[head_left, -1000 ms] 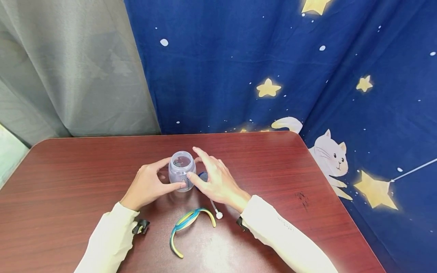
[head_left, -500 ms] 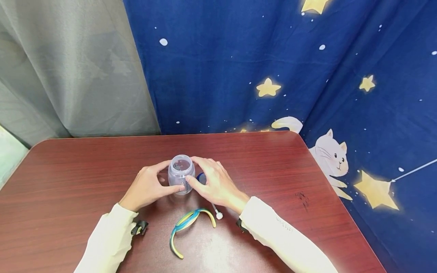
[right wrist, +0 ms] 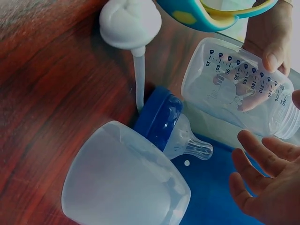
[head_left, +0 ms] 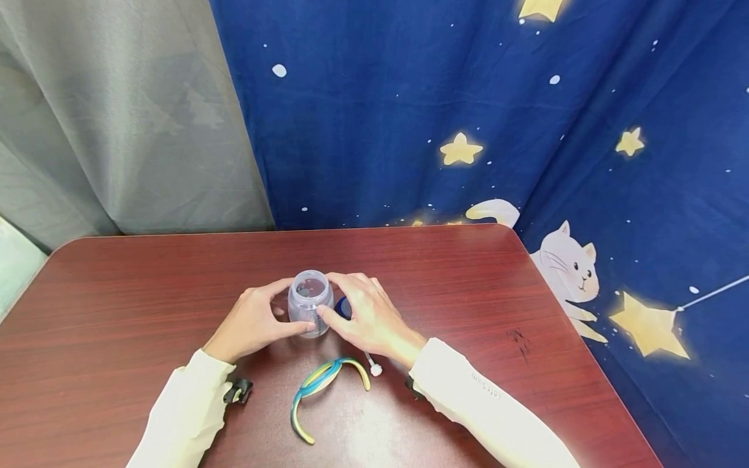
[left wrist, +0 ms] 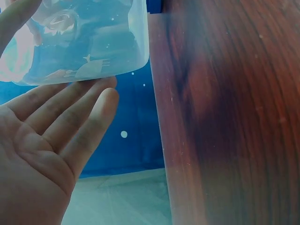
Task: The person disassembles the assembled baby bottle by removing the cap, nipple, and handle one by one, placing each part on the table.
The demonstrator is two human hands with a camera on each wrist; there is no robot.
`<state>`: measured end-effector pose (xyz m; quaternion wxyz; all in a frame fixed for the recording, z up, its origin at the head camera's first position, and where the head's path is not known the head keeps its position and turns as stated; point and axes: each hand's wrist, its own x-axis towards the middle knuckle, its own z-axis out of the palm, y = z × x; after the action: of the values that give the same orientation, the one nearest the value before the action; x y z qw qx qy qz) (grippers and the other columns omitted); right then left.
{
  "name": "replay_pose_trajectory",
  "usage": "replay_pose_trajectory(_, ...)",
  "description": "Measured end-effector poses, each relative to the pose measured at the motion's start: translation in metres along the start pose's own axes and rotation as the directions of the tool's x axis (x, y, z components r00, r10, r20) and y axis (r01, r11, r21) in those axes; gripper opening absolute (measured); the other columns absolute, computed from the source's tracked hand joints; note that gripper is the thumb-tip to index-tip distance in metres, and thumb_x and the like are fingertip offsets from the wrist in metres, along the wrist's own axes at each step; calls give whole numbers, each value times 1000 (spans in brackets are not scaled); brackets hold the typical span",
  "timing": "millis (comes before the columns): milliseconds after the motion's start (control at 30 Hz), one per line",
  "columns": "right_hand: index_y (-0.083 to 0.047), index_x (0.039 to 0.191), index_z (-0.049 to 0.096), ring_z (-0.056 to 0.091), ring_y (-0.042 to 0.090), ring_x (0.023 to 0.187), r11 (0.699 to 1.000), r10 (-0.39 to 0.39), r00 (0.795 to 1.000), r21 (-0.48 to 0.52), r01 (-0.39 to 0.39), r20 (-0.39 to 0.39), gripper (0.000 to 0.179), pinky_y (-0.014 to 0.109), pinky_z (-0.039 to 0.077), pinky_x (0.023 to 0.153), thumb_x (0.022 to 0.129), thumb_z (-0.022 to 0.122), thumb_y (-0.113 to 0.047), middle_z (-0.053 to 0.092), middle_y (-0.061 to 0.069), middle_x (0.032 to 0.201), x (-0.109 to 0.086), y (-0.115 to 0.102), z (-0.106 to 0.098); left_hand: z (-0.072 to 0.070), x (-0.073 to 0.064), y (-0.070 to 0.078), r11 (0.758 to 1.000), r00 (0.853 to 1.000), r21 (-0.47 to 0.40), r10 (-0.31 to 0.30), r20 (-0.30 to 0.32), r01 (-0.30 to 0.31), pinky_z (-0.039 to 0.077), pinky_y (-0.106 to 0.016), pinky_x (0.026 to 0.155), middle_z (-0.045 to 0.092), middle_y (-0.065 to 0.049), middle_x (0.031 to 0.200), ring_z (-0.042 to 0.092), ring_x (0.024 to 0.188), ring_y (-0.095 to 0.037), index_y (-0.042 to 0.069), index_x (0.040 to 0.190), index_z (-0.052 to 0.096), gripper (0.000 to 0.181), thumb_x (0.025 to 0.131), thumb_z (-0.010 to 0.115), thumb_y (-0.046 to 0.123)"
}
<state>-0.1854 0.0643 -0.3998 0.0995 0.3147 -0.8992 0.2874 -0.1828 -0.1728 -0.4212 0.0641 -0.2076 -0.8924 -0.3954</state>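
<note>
A clear baby bottle (head_left: 310,305) stands between my hands with its mouth uncovered; printed measuring marks show on it in the right wrist view. My left hand (head_left: 253,322) grips its left side, thumb in front and fingers behind. From the other side my right hand (head_left: 371,318) holds it, thumb on the front and index finger near the neck. Beside the right hand stands a blue collar with a clear teat (right wrist: 161,122), mostly hidden in the head view. A translucent bottle cap (right wrist: 126,178) stands beside it. Whether the bottle's base touches the table cannot be told.
A blue-and-yellow bottle handle (head_left: 330,377) lies on the table nearer the body. A thin straw with a white weighted ball (head_left: 376,370) sticks out under the right wrist. The reddish wooden table (head_left: 146,279) ends at a starry blue curtain (head_left: 374,130).
The bottle has come slightly down and nearer the body, both hands with it. My right index finger, raised a second ago, has closed in on the bottle.
</note>
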Motion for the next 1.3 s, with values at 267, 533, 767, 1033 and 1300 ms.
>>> replay_pose_trajectory(267, -18, 132, 58, 53, 13, 118, 1000, 0, 1000, -24, 0, 11, 48, 34, 39, 100, 92, 65, -44, 64, -5, 122, -2, 0, 3, 1, -1, -3, 999, 999, -39, -7, 50, 9, 55, -28, 65, 70, 8, 99, 65, 74, -10, 15, 127, 64, 73, 66, 91, 47)
replay_pose_trajectory(533, -18, 132, 58, 53, 13, 119, 1000, 5, 1000, -30, -4, 28, 50, 34, 38, 101, 91, 67, -45, 64, -6, 122, -4, -1, 4, 3, -1, -5, 998, 996, -64, -18, 84, 23, 57, -31, 71, 71, 7, 101, 67, 80, -4, 14, 127, 63, 73, 66, 93, 40)
replay_pose_trajectory(767, -17, 131, 59, 53, 13, 119, 999, 4, 999, -42, -2, 41, 51, 35, 38, 101, 90, 68, -45, 64, -6, 121, -5, -1, 4, 4, -2, -5, 991, 994, -130, -10, 108, 24, 57, -29, 73, 72, 5, 103, 70, 83, -5, 13, 126, 63, 71, 66, 94, 33)
replay_pose_trajectory(1033, -17, 132, 58, 53, 13, 119, 999, 3, 999, -40, -1, 49, 51, 35, 38, 101, 91, 68, -45, 64, -5, 121, -6, 0, 4, 6, -2, -7, 986, 991, -165, -11, 132, 33, 58, -30, 75, 71, 4, 105, 71, 87, -6, 12, 127, 61, 71, 67, 94, 33)
replay_pose_trajectory(1300, -15, 132, 59, 54, 16, 120, 999, -10, 999, -46, 12, 32, 49, 37, 39, 99, 94, 63, -45, 65, 0, 123, -7, 4, 3, 4, -2, -9, 983, 987, -183, 5, 161, 25, 57, -36, 81, 69, 4, 112, 69, 96, -8, 14, 134, 57, 74, 71, 91, 35)
